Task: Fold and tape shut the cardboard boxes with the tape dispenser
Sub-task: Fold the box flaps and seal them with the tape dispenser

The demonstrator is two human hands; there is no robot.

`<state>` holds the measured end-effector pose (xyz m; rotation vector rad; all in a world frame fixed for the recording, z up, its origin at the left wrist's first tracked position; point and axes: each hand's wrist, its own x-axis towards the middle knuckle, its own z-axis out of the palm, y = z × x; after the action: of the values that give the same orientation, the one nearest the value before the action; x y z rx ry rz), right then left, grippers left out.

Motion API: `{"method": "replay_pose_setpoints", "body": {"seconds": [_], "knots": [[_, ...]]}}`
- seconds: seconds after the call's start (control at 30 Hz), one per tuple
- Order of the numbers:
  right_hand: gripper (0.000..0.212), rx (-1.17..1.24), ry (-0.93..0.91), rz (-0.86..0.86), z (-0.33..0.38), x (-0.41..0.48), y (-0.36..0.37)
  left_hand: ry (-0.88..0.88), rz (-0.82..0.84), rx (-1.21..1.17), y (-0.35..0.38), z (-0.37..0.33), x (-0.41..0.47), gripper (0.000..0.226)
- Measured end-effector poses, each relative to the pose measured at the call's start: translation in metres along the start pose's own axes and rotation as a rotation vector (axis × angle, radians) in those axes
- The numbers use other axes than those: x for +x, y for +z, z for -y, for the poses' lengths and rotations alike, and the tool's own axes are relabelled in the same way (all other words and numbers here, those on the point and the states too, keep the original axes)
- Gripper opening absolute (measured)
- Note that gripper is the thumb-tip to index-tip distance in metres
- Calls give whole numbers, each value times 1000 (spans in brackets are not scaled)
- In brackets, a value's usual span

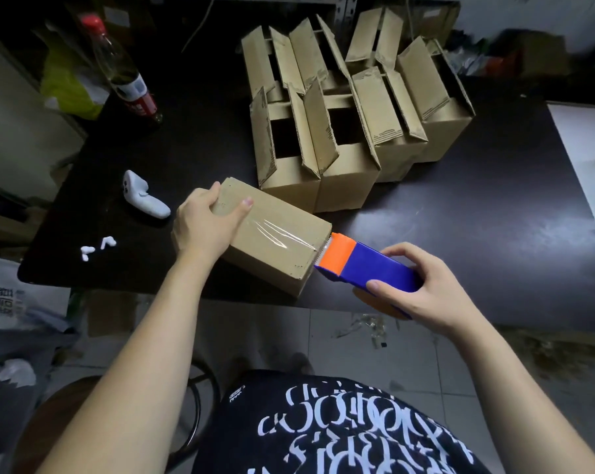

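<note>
As a strip of clear tape (272, 236) lies along the top seam of a closed brown cardboard box (289, 258) at the near edge of the dark counter (477, 217), a person's left hand (203, 224) grips the box's far end, thumb on top. The right hand (419, 289), fingers curled round a blue and orange plastic tape dispenser (368, 266), holds its toothed orange nose against the box's near end. Box and dispenser lie in one line, slanting from far left to near right; the cut, likely next, falls to the right hand. Open-flapped cardboard boxes (340, 186) stand behind.
</note>
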<state>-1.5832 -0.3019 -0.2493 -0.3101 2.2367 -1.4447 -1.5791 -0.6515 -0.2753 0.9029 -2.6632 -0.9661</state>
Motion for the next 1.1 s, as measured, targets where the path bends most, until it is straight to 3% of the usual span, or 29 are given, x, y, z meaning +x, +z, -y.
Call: {"method": "replay_pose_setpoints", "body": {"seconds": [0.3, 0.6, 0.77, 0.93, 1.03, 1.1], "knots": [[73, -25, 75, -124, -48, -9, 6, 20, 17, -11, -2, -1, 3, 80], [61, -284, 42, -72, -51, 16, 27, -4, 11, 12, -2, -1, -1, 83], [63, -211, 125, 15, -45, 30, 29, -32, 20, -4, -5, -4, -3, 84], [68, -139, 158, -32, -42, 33, 28, -72, -8, -35, -7, -4, -10, 79], [65, -380, 208, -62, -48, 34, 28, -101, -56, -62, -10, 0, -14, 69], [64, -418, 247, -98, -52, 29, 30, -119, -81, -69, -13, 3, -17, 67]]}}
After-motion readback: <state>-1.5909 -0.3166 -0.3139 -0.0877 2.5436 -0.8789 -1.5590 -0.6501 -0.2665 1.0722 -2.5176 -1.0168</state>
